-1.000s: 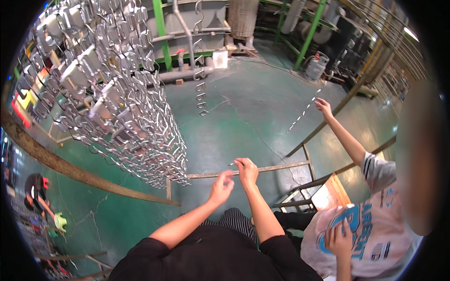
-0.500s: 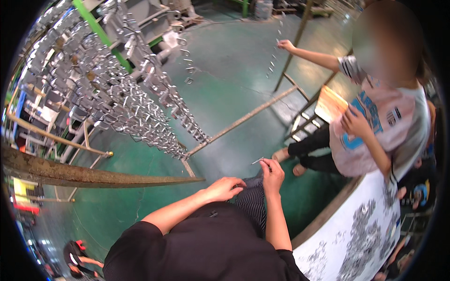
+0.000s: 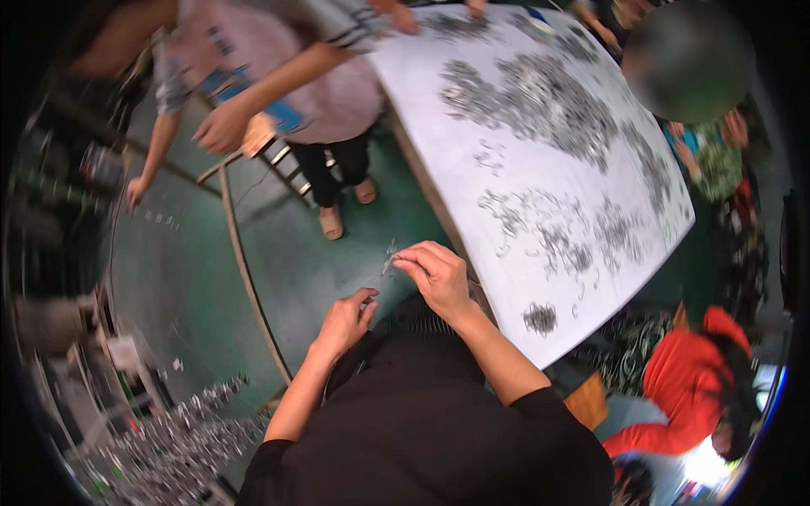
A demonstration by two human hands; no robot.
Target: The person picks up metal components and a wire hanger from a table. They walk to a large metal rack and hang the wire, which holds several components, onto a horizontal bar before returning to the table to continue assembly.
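My right hand [image 3: 434, 274], in front of my body, pinches a few small thin silver metal hooks [image 3: 390, 256] between thumb and fingertips. They are blurred, so their exact shape and number cannot be made out. To its left and a little lower is my left hand [image 3: 342, 322], its thumb and forefinger apart and nothing visible in it. The two hands do not touch. Just right of my right hand is a white-topped table [image 3: 531, 325], strewn with similar small metal hooks [image 3: 548, 101] in piles and loose scatters.
A co-worker in a pink shirt [image 3: 321, 93] stands ahead on the left beside the table, one arm reaching out. A metal frame rail [image 3: 245, 261] crosses the green floor. Hanging strings of silver metal parts [image 3: 177, 430] are at lower left. A person in red [image 3: 696, 379] bends over at lower right.
My view has swung right, bringing the table to the front and the hanging metal parts to the lower left. My right hand still pinches small metal; my left hand has moved apart from it.
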